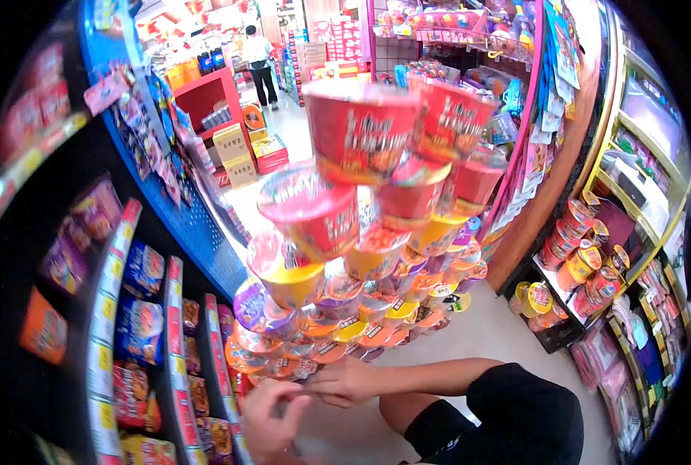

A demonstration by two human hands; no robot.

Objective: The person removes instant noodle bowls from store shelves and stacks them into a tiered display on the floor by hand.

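Note:
A tall stack of instant noodle cups (307, 213) rises in front of me, red cups on top, yellow, purple and orange ones lower down. Close to its base, my left hand (270, 422) has its fingers bent and the thumb lifted. My right hand (347, 382) reaches across from the right, its fingers closed and almost meeting the left fingertips. Whatever lies between the fingers of the two hands is too small or hidden to make out. Just behind the hands are the lowest orange cups (283, 366).
Shelves of bagged noodles (139, 329) run along my left. More noodle cups (582, 267) fill a low shelf at right. Beyond the stack, cartons (235, 159) stand by a red display (210, 101), and another person (259, 66) is farther back in the aisle.

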